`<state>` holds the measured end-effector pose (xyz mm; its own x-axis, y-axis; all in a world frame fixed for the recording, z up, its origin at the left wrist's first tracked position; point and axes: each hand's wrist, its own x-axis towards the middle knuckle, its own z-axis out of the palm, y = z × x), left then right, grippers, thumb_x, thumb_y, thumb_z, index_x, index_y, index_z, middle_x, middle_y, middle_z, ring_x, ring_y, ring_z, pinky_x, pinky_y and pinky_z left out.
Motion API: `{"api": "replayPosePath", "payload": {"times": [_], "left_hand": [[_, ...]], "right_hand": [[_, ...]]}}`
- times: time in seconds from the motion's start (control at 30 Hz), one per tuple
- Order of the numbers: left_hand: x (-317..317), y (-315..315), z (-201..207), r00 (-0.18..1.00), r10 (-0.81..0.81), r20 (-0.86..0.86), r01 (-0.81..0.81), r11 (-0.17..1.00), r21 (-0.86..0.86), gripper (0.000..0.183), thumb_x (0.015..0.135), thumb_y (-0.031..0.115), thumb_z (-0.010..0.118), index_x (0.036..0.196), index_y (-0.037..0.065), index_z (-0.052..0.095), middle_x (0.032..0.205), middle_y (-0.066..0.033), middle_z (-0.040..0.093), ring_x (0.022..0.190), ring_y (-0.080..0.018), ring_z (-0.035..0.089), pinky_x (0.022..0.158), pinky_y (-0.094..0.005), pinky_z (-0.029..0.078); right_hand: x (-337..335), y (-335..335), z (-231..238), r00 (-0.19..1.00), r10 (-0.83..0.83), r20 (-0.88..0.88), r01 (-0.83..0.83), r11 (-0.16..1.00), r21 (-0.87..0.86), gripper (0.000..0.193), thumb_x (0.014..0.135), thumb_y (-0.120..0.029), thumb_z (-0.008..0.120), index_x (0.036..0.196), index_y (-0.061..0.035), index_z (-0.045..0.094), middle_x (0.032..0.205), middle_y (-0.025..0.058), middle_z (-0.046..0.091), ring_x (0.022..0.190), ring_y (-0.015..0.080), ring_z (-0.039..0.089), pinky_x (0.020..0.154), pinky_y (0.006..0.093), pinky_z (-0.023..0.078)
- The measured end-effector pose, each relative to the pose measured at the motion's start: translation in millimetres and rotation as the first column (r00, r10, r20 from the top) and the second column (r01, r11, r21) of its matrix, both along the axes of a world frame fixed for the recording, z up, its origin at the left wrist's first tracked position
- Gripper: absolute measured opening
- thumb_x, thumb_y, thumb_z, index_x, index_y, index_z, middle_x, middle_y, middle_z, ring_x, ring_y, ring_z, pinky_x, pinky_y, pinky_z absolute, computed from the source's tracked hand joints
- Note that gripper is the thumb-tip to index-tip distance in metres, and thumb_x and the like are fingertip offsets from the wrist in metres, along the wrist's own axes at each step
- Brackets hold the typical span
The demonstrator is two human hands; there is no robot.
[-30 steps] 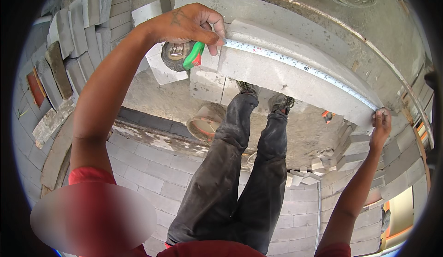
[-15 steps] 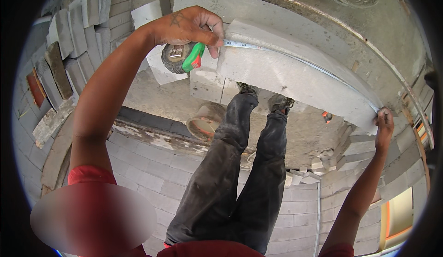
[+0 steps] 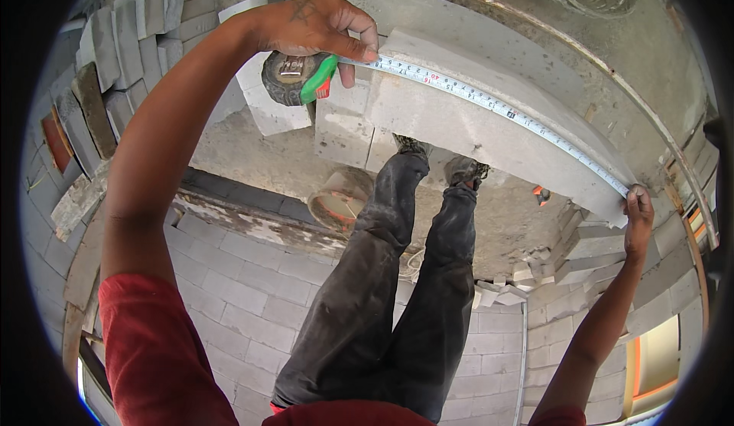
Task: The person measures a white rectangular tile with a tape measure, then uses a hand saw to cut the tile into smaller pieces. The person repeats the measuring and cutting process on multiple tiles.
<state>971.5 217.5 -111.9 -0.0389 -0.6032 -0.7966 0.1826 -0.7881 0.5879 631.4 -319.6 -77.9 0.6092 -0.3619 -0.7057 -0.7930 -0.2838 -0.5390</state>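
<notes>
The left hand point(image 3: 313, 29) has its fingers closed around a black and green tape measure case point(image 3: 294, 78) at the far left end of a long grey concrete block point(image 3: 489, 132). The white tape blade point(image 3: 497, 109) runs along the block's top edge to the right, where the right hand point(image 3: 638, 216) pinches the blade's end against the block's corner. 2 dusty boots point(image 3: 443, 162) stand just near the block.

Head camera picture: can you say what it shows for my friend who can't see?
A person stretches a tape measure along a long grey block. The left hand holds its case; the right hand pins its far end.
</notes>
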Motion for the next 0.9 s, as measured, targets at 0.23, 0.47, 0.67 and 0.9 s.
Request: {"api": "replayPosePath", "payload": {"times": [0.23,0.47,0.67,0.9], "left_hand": [[-2,1,-1,0.999,0.033,0.026,-0.032,0.999,-0.025,0.020,0.093,0.023,0.064,0.098,0.003,0.064,0.089,-0.0099,0.069,0.074,-0.0171,0.071,0.070,-0.0295,0.055],[-5,1,3,0.996,0.049,0.080,-0.048,0.999,-0.024,0.020,0.093,0.023,0.065,0.099,0.004,0.065,0.087,-0.0102,0.069,0.073,-0.0158,0.071,0.069,-0.0280,0.055],[-8,1,5,0.992,0.080,0.102,-0.076,0.996,-0.037,0.019,0.093,0.022,0.065,0.098,0.004,0.065,0.086,-0.0091,0.069,0.072,-0.0147,0.070,0.067,-0.0261,0.054],[-11,3,3,0.988,0.100,0.119,-0.098,0.995,-0.023,0.016,0.093,0.019,0.064,0.099,0.004,0.066,0.086,-0.0070,0.068,0.070,-0.0143,0.069,0.067,-0.0281,0.054]], "right_hand": [[-2,5,-2,1.000,0.001,0.028,0.000,0.998,-0.058,0.015,0.097,-0.021,0.058,0.097,-0.0057,0.057,0.080,-0.0024,0.046,0.073,0.0086,0.041,0.069,0.0228,0.033],[-6,6,-7,0.997,-0.030,0.070,0.034,0.998,-0.061,0.015,0.097,-0.019,0.058,0.099,-0.0039,0.058,0.082,-0.0020,0.048,0.074,0.0088,0.042,0.069,0.0230,0.035],[-3,10,-9,0.995,0.022,0.095,-0.009,0.990,-0.140,0.014,0.096,-0.016,0.060,0.101,-0.0026,0.061,0.081,-0.0012,0.051,0.070,0.0084,0.043,0.066,0.0225,0.036],[-5,16,-11,0.993,0.021,0.113,0.006,0.970,-0.242,0.017,0.095,-0.015,0.061,0.104,-0.0009,0.063,0.079,-0.0001,0.053,0.069,0.0084,0.044,0.065,0.0224,0.037]]}}
